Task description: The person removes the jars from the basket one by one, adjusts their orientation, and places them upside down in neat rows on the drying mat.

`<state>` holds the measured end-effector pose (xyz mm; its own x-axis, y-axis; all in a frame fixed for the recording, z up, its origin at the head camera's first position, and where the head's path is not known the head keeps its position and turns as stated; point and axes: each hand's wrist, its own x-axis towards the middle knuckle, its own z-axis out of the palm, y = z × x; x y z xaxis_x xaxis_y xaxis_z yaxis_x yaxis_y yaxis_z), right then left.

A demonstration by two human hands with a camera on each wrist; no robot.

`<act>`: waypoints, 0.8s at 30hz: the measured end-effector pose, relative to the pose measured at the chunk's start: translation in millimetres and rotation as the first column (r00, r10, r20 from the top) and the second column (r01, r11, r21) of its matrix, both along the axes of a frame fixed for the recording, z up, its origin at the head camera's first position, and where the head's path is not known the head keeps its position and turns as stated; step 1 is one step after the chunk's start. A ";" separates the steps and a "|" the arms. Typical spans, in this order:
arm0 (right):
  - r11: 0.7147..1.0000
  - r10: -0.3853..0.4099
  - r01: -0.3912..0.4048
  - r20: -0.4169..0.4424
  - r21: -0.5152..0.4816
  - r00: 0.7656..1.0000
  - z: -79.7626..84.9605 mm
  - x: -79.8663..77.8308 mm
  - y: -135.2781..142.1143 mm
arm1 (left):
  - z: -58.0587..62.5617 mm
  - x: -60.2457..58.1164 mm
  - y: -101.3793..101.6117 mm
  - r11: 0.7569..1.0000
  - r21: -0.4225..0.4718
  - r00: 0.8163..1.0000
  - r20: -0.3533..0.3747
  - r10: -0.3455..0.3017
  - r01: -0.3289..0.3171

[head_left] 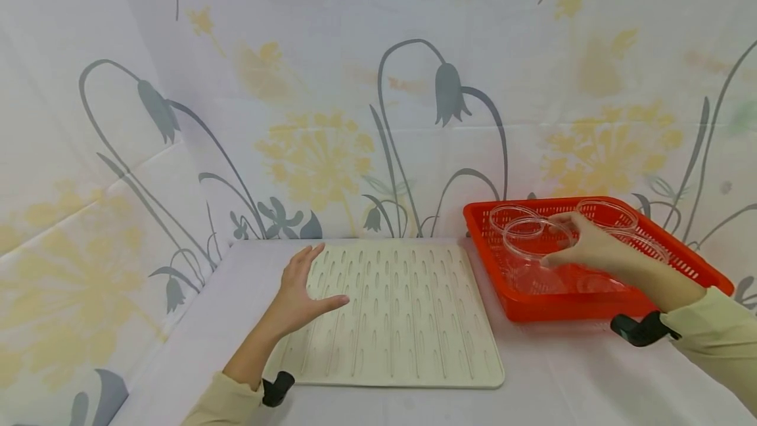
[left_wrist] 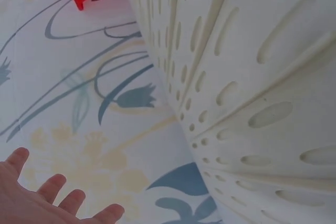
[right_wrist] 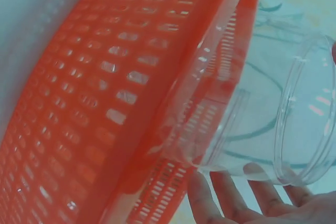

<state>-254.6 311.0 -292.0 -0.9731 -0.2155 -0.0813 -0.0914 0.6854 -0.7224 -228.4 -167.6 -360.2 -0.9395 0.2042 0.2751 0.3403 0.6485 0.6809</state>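
Observation:
My right hand (head_left: 582, 245) holds a clear cylindrical plastic jar (head_left: 526, 256) with a wide ringed rim, inside the red basket (head_left: 568, 306). The right wrist view shows its fingers (right_wrist: 231, 198) along the side of the jar (right_wrist: 252, 129); the thumb is mostly out of frame. Other clear round containers (head_left: 609, 214) sit in the basket around it. My left hand (head_left: 301, 298) hovers over the left part of a cream ridged mat (head_left: 408, 314), thumb spread from the fingers, with nothing in it. In the left wrist view its fingertips (left_wrist: 71, 200) show beside the mat.
The basket has slotted walls and stands right of the mat, near the back. A white cloth (head_left: 550, 373) covers the table. Behind it hangs a flower-printed cloth (head_left: 355, 84). Black bands (head_left: 644, 329) are on both wrists.

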 end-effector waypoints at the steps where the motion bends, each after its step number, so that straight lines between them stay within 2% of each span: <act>1: 1.000 -0.005 0.005 -0.004 -0.003 1.000 1.2 0.5 -0.6 | 0.2 -0.2 0.6 1.000 0.003 1.000 0.001 -0.002 0.002; 10: 0.998 -0.041 0.039 -0.066 -0.044 0.997 10.7 5.8 -10.8 | 3.3 -0.6 7.5 0.999 0.033 1.000 0.009 -0.014 0.013; 17: 0.995 -0.030 0.016 -0.150 -0.094 0.988 16.0 6.8 -20.2 | 5.6 -2.8 14.7 0.998 0.046 0.999 0.011 -0.033 0.032; 24: 0.995 -0.023 0.002 -0.213 -0.097 0.977 23.3 7.4 -30.8 | 9.2 -4.7 21.3 0.998 0.040 0.999 0.008 -0.051 0.050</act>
<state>-247.2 280.2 -268.7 -0.9684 -0.1998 0.1496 -0.2429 0.6161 -0.7493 -233.1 -146.3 -351.0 -0.9307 0.2406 0.2755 0.3657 0.6030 0.7090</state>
